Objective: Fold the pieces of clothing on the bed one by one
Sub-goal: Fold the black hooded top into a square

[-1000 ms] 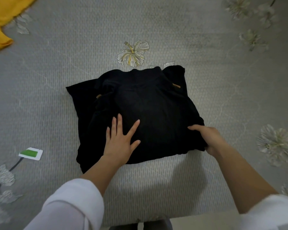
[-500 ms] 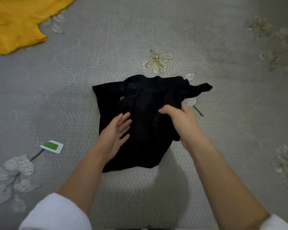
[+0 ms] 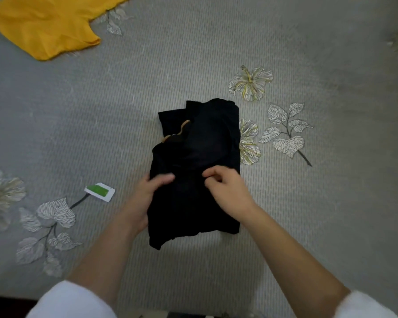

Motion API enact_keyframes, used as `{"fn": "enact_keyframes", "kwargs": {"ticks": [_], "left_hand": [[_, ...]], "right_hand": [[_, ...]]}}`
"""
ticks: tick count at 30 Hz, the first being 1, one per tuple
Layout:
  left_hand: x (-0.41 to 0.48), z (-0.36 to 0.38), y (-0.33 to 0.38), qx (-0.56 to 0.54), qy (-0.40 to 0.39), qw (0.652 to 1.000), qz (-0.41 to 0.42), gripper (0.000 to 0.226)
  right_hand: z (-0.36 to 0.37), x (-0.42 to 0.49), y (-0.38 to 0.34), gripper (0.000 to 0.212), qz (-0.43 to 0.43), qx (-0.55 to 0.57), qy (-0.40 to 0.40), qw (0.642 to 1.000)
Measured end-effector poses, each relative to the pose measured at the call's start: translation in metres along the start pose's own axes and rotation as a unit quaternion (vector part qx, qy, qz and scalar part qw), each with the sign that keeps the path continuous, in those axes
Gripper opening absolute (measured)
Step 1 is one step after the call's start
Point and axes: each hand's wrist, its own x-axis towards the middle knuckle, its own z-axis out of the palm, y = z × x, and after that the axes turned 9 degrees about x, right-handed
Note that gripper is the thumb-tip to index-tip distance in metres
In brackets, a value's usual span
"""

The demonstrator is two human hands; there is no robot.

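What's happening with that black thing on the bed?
A person is folding clothes. Both hands are on a black garment that lies folded into a narrow bundle on the grey flowered bed. The left hand grips its left edge, thumb on top, and the right hand pinches the fabric near the middle. A yellow garment lies spread out at the far left, not yet folded. A small green and white card lies nearby.

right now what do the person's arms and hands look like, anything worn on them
The left hand and right hand are bare, with no gloves, watch or rings showing. Each arm wears a white, soft-looking sleeve, the left sleeve and right sleeve, which leaves the forearm uncovered.
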Motion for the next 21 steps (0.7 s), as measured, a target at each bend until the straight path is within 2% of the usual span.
{"fn": "enact_keyframes", "kwargs": {"ticks": [3,5,7,9,11,13,15,17,18,21], "left_hand": [[0.002,0.001,-0.003,0.146,0.099,0.984,0.025,0.062],[0.004,0.000,-0.005,0.136,0.097,0.986,0.024,0.057],[0.007,0.001,-0.004,0.096,0.092,0.991,0.011,0.044],[0.009,-0.001,-0.003,0.085,0.081,0.993,0.004,0.036],[0.009,-0.004,-0.002,0.100,0.074,0.992,0.006,0.029],[0.008,-0.008,-0.001,0.125,0.089,0.988,0.016,0.018],[0.009,-0.012,0.000,0.150,0.113,0.982,0.027,0.020],[0.011,-0.015,0.002,0.164,0.127,0.978,0.025,0.037],[0.012,-0.015,0.002,0.174,0.129,0.976,0.022,0.038],[0.016,-0.013,0.004,0.194,0.123,0.973,0.018,0.018]], "right_hand": [[-0.004,0.027,-0.020,0.033,-0.055,-0.052,0.035,0.996],[-0.004,0.043,-0.043,0.045,-0.118,-0.028,-0.013,0.992],[-0.001,0.055,-0.066,0.057,-0.165,0.040,-0.080,0.982],[0.001,0.060,-0.081,0.060,-0.184,0.137,-0.091,0.969],[-0.004,0.060,-0.084,0.055,-0.186,0.189,-0.020,0.964],[-0.017,0.059,-0.071,0.046,-0.166,0.158,0.083,0.970],[-0.031,0.052,-0.047,0.034,-0.125,0.104,0.151,0.975],[-0.037,0.034,-0.020,0.026,-0.092,0.072,0.175,0.978],[-0.037,0.021,-0.008,0.024,-0.082,0.053,0.176,0.980],[-0.028,-0.013,0.028,0.028,-0.069,-0.018,0.167,0.983]]}}
